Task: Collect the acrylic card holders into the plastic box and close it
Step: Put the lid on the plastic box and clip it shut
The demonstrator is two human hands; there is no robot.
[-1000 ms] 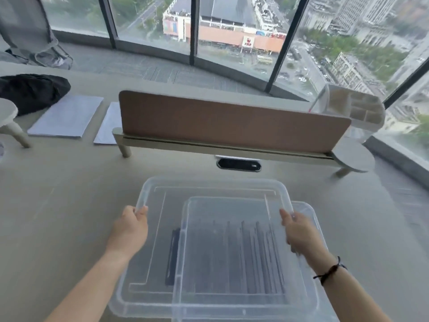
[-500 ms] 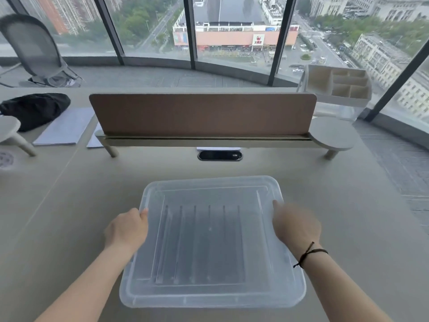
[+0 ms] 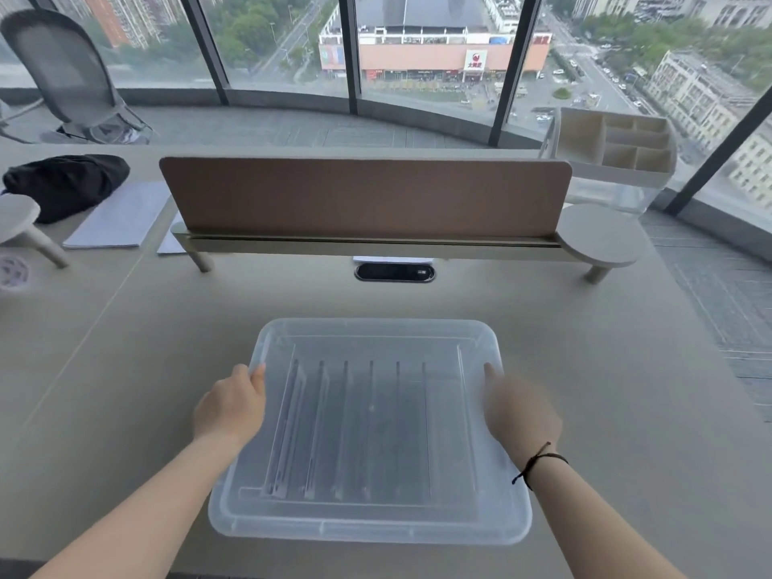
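A clear plastic box sits on the desk in front of me with its translucent lid [image 3: 372, 340] lying squarely on top. Through the lid I make out several acrylic card holders [image 3: 359, 428] standing in a row inside. My left hand [image 3: 229, 407] rests on the lid's left edge with fingers curled over the rim. On the right edge lies my right hand [image 3: 520, 411], slightly blurred, fingers pressed down on the lid. A black cord circles the right wrist.
A brown desk divider [image 3: 363, 198] on a metal rail crosses the desk behind the box, with a cable port [image 3: 394, 272] below it. Papers [image 3: 121, 219] and a black bag [image 3: 67, 181] lie at the back left. A white organiser tray [image 3: 614, 144] stands at the back right.
The lid, held offset to the left of the box a second ago, has been slid over and set down flush on the box. Both hands stayed at its side edges.
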